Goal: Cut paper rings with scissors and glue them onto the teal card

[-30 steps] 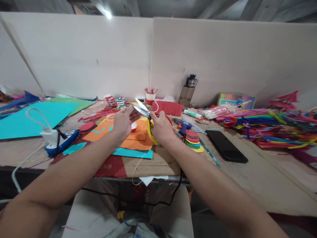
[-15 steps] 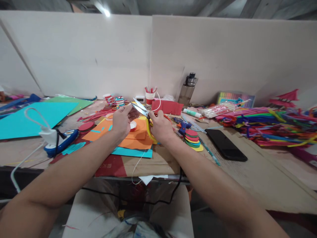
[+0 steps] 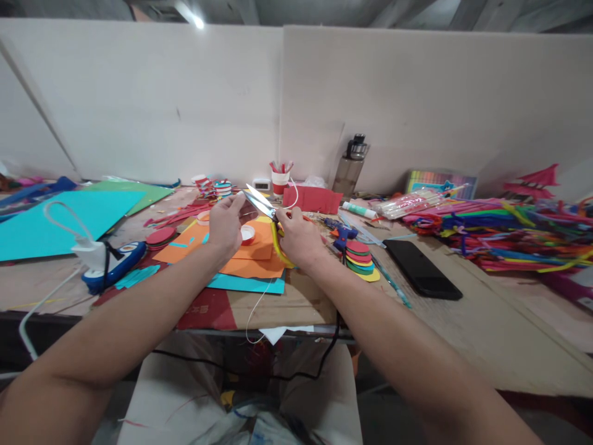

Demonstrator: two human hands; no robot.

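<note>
My right hand (image 3: 299, 238) grips a pair of scissors (image 3: 260, 201) with yellow and red handles, its fingers wrapped through the loops. The silver blades stand slightly apart and point up and left. My left hand (image 3: 226, 225) is pinched beside the blade tips; what it holds, if anything, is too small to make out. Below the hands lie orange sheets (image 3: 252, 267) with small blue strips on them, above a blue sheet (image 3: 250, 283). A small red and white round cap (image 3: 248, 234) rests on the orange.
Left are a blue sheet (image 3: 69, 222), a power strip (image 3: 115, 266) and red discs (image 3: 160, 236). Right are stacked coloured discs (image 3: 359, 259), a glue gun (image 3: 343, 236), a black phone (image 3: 422, 270) and pipe cleaners (image 3: 500, 238). Behind stand a bottle (image 3: 349, 170) and a cup (image 3: 280, 183).
My left hand has shifted slightly left. The scissors have moved a little left with my right hand, still held at about the same angle.
</note>
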